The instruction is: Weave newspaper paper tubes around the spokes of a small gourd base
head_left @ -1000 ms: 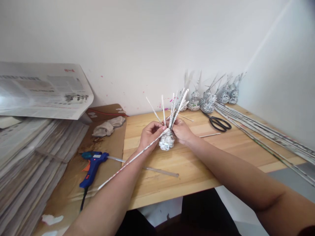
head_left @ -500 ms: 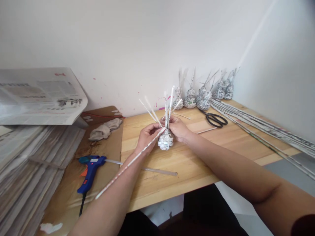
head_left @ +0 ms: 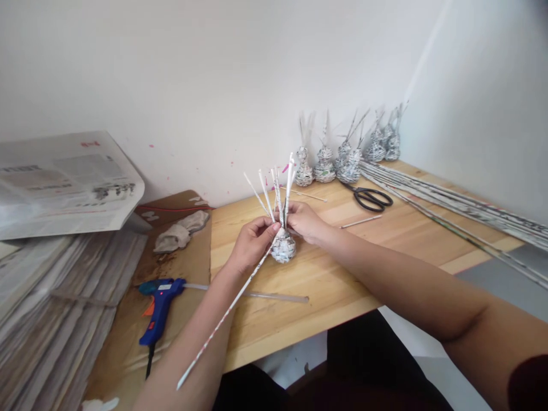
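Observation:
Between my two hands stands a small woven newspaper vase [head_left: 283, 248], round at the base, with several rolled-paper stakes [head_left: 287, 185] rising from its neck. My left hand [head_left: 256, 240] is closed at its left side, thumb and fingers pinching at the neck. From there a long paper tube [head_left: 226, 317] slants down over my left forearm. My right hand [head_left: 303, 221] is closed around the stakes at the neck's far right side; its fingertips are partly hidden behind them.
Several similar woven pieces [head_left: 324, 165] line the wall. Black scissors [head_left: 371, 198] and long paper tubes [head_left: 445, 205] lie at right. A blue glue gun [head_left: 159, 311] rests on cardboard at left, near a cloth [head_left: 181, 231] and stacked newspapers [head_left: 64, 314]. A glue stick [head_left: 274, 297] lies in front.
The long paper tube's loose end has swung lower and now hangs steeper from the neck. The stakes have shifted and stand closer together. Both hands stay at the vase; the view has shifted slightly.

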Motion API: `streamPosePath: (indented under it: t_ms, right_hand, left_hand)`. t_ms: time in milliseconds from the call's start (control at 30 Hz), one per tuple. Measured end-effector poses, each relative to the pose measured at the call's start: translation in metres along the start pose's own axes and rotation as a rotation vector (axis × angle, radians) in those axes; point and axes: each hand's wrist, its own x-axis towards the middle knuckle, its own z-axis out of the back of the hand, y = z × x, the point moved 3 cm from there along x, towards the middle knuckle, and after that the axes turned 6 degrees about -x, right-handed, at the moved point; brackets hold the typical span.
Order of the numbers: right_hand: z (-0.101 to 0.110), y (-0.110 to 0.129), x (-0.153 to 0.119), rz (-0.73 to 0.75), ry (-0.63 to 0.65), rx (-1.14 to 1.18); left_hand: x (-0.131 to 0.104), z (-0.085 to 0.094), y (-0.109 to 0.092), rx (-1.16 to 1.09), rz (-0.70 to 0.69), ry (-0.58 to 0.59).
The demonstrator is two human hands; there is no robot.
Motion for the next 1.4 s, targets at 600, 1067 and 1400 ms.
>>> streamPosePath:
  t_ms: [600, 1067, 1400]
  right_hand:
    - [0.002, 0.011, -0.006, 0.009, 0.131, -0.162]
    - [0.008, 0.007, -0.001, -0.040, 0.182, -0.204]
    - [0.005, 0.028, -0.011, 0.424, 0.062, -0.843]
  left_hand:
    - [0.012, 0.017, 0.021, -0.081, 0.015, -0.153]
    - [0.009, 0.013, 0.014, -0.125, 0.003, -0.192]
    - [0.009, 0.014, 0.008, -0.053, -0.093, -0.216]
